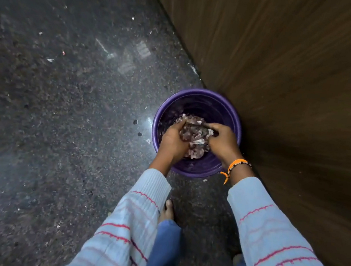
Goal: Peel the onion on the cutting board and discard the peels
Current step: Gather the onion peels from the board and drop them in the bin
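Note:
A purple plastic bin stands on the dark speckled floor against a wooden panel. Over its opening I hold a heap of purple and white onion peels between both hands. My left hand cups the heap from the left with curled fingers. My right hand grips it from the right, an orange thread band on that wrist. The onion and the cutting board are out of view.
The wooden panel rises along the right side, right behind the bin. Small scraps lie scattered on the floor near the bin's left side. My bare foot stands just in front of the bin.

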`<state>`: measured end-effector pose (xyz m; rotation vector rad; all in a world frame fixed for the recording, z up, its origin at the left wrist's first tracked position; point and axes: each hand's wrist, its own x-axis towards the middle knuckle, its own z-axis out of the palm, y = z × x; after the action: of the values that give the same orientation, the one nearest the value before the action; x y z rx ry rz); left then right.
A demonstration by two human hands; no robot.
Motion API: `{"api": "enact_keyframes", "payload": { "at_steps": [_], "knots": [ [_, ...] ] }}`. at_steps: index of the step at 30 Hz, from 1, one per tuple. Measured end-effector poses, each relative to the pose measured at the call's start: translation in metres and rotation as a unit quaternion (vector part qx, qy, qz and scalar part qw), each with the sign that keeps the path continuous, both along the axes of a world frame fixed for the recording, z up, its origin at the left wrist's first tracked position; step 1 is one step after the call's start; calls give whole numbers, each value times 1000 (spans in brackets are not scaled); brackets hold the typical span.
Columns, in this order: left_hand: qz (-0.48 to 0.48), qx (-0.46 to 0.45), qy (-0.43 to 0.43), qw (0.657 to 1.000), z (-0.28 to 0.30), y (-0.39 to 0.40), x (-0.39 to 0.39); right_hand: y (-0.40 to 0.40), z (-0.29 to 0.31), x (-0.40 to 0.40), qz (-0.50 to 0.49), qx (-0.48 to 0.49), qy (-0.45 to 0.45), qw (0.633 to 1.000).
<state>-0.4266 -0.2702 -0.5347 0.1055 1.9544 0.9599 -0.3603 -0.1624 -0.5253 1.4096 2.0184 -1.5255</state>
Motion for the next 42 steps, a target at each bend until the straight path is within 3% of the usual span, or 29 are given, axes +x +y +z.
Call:
{"api": "enact_keyframes", "payload": {
  "at_steps": [4,11,18,25,33,42],
  "knots": [
    [84,-3,0,996,60,1,9,-2,57,10,-43,-10,17,999],
    [150,103,-30,983,214,3,45,-9,211,45,-152,-31,123,980],
    [107,190,-18,976,382,22,86,-7,380,101,-226,-38,254,940],
    [9,269,-19,963,503,45,156,10,502,185,-230,-29,348,908],
    [-94,304,-32,947,555,97,236,40,557,287,-280,19,369,886],
    [-226,318,-69,918,572,180,352,107,566,415,-372,80,359,853]
  ]
}}
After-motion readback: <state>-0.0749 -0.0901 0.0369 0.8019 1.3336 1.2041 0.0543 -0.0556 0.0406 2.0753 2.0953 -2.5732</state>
